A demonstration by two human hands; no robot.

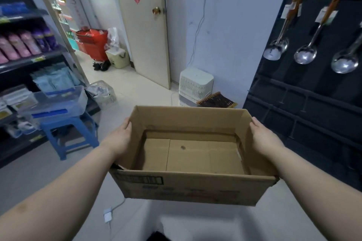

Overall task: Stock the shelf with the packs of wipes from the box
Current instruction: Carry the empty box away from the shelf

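Cardboard box (pixel 195 188) empty, carried between both hands
Left hand (pixel 120 136) and right hand (pixel 263 138) press flat on its opposite outer walls, fingers together and fairly straight, holding it clear of the floor; its bare brown bottom shows no packs, so stocking looks finished. Pale blue packs (pixel 54 79), likely the wipes, stand on the shelf (pixel 29 60) at left. Squeeze evenly and keep it level when setting it aside: the near-left corner looks torn

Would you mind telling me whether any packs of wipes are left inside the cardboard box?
No, the cardboard box held between the left hand and right hand shows only its bare bottom.
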